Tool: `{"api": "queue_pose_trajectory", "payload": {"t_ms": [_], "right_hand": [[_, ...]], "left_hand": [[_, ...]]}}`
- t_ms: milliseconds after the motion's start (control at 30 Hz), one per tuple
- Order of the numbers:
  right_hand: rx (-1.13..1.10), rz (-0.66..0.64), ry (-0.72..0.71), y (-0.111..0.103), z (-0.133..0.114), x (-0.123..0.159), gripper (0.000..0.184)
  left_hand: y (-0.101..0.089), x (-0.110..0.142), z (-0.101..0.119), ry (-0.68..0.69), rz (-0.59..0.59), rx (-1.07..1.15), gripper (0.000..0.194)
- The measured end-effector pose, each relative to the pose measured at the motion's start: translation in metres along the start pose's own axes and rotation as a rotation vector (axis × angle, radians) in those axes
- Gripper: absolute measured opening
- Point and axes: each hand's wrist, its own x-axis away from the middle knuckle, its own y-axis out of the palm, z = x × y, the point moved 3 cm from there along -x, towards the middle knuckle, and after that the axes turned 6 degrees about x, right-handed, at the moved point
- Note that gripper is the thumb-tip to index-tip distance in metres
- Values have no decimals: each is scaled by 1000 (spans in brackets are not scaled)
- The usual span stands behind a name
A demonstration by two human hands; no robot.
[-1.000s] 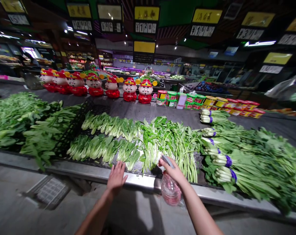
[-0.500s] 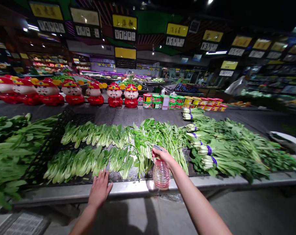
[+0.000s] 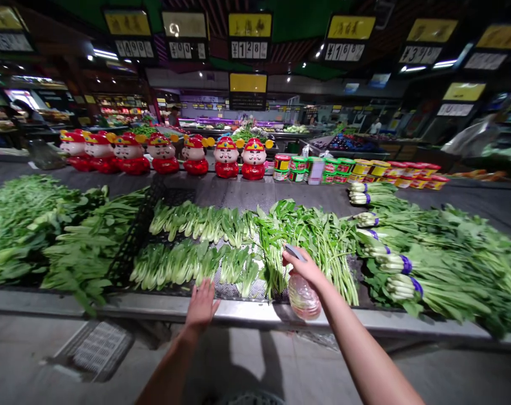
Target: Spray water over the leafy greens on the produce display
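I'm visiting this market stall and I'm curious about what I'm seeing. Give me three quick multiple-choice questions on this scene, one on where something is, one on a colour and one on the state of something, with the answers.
1. Where is the person's left hand?
A. At the steel front edge of the counter
B. On top of the plastic tubs
C. Up among the red figurines

2. What colour are the bands around the bunched greens on the right?
A. Red
B. Yellow
C. Purple

3. What state is the spray bottle in?
A. Lying on its side among the greens
B. Held up in the right hand
C. Standing on the floor

Answers: 1 A, the hand sits at that rim. 2 C, purple bands circle the pale stems. 3 B, the hand wraps around its top.
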Motion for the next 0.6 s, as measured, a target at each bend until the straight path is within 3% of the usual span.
{"api": "queue_pose_trajectory", "payload": {"t_ms": [400, 600], "right_hand": [[-56, -5, 17, 12, -1, 7, 30], [-21, -58, 27, 36, 15, 19, 38]], "left_hand": [[-5, 7, -8, -51, -15, -15, 61], [3, 7, -12, -29, 10, -18, 61]]}}
